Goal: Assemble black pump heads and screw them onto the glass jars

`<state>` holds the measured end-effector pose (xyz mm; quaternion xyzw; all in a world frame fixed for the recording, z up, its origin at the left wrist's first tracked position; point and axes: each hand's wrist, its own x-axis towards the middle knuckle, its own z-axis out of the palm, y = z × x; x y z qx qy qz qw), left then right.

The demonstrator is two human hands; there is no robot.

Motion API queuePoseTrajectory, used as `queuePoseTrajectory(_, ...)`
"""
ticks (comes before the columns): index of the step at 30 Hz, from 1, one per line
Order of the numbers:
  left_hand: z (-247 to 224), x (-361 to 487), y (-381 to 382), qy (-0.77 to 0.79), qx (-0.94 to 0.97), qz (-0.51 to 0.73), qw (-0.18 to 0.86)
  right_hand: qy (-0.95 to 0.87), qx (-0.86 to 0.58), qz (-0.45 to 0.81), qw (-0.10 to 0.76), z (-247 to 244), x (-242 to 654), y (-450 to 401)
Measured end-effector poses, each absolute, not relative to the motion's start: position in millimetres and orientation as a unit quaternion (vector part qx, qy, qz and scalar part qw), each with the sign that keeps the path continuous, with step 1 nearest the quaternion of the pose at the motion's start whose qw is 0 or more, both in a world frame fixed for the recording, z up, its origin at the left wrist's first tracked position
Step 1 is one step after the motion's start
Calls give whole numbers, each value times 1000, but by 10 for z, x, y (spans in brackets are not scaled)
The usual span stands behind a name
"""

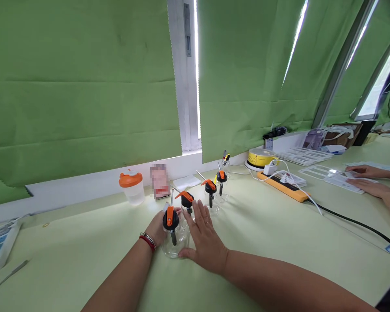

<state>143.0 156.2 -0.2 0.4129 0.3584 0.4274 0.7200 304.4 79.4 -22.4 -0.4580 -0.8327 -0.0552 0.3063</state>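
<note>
Head view: at left edge, white tray (pixel 3 251), metal tool (pixel 11 276) near it. Farther right, orange-lidded cup (pixel 131 186). Left hand (pixel 156 227) at left side of near jar (pixel 172 232), fingers partly hidden; cannot tell grip. Near jar upright on table (pixel 110 242), second jar (pixel 186 200) just behind. Right hand (pixel 208 242) open flat, fingers extended, thumb beside near jar, nothing gripped. Third jar (pixel 210 193), fourth jar (pixel 221 182) farther right. Far right: power strip (pixel 284 187), co-worker's hands (pixel 370 186).
</note>
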Motion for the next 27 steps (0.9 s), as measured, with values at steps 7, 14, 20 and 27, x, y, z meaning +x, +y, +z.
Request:
queuePoseTrajectory(7,89,1070,1272,338,456,455,686,-906,-360,-75,212,-199,2905,815)
queuePoseTrajectory(14,80,792,1059,339,607,490,526,-918,-342,-158,121,-171,2687,1080)
queuePoseTrajectory(20,83,833,1047,449,645,461,412,-890,-420,-165,59,-169,2745,1227)
queuePoseTrajectory(27,161,758,990,411,626,443,494,-871,-472,-95,95,-137,3015,1269)
